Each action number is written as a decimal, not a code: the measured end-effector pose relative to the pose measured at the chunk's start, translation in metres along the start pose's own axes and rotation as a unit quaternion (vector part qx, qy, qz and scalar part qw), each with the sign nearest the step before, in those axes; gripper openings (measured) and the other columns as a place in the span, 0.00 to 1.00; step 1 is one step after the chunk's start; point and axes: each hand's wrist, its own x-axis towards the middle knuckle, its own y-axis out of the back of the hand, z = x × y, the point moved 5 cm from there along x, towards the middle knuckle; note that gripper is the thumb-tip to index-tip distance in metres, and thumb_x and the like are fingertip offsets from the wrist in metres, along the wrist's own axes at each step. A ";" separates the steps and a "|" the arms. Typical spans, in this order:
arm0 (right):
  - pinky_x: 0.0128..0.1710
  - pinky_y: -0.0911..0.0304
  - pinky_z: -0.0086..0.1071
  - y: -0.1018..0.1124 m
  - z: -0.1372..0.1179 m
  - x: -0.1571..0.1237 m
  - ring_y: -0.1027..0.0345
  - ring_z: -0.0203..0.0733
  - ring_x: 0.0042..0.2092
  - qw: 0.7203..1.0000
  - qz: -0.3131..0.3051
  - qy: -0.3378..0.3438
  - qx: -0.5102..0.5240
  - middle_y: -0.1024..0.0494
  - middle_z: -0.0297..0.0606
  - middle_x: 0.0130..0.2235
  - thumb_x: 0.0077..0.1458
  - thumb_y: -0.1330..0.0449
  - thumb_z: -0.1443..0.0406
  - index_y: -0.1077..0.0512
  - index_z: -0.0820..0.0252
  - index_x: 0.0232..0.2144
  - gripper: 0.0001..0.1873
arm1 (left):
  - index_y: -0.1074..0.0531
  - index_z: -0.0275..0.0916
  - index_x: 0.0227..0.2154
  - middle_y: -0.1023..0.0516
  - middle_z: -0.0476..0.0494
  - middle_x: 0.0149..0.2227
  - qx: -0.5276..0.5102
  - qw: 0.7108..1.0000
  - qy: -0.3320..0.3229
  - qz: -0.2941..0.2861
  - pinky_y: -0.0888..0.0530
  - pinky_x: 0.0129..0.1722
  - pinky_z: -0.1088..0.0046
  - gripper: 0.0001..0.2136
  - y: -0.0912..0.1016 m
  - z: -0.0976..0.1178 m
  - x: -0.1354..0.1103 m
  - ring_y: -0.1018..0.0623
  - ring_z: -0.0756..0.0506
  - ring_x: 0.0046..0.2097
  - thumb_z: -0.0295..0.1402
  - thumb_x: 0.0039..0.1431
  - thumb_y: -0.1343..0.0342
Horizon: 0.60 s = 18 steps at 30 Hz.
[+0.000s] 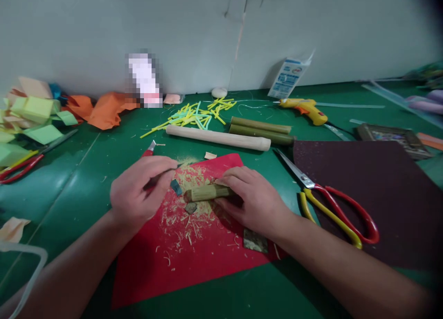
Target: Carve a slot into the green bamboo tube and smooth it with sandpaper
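Observation:
My right hand (251, 197) lies closed over a short green bamboo piece (204, 193), pinning it on a red paper sheet (207, 254). My left hand (141, 190) is closed round a thin carving knife whose blade tip (176, 186) sits just left of the bamboo's cut end. Pale wood shavings (183, 213) are scattered over the red sheet around the bamboo. A small dark bark chip (255, 240) rests near my right wrist.
Red-and-yellow scissors (332, 206) lie on the right beside a dark sheet (374, 194). Behind are a pale wooden rod (218, 137), two bamboo lengths (261, 130), cut straws (197, 114), a glue gun (306, 109), a red-handled knife (149, 149) and, at the left, folded coloured paper (34, 121).

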 end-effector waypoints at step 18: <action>0.36 0.35 0.42 0.072 0.001 -0.016 0.31 0.50 0.39 0.971 0.076 -0.057 -0.220 0.25 0.46 0.37 0.57 0.49 0.54 0.29 0.61 0.37 0.17 | 0.27 0.37 0.39 0.22 0.43 0.38 0.004 0.962 -0.186 -0.198 0.26 0.38 0.72 0.07 -0.038 0.014 -0.019 0.24 0.48 0.38 0.27 0.58 0.47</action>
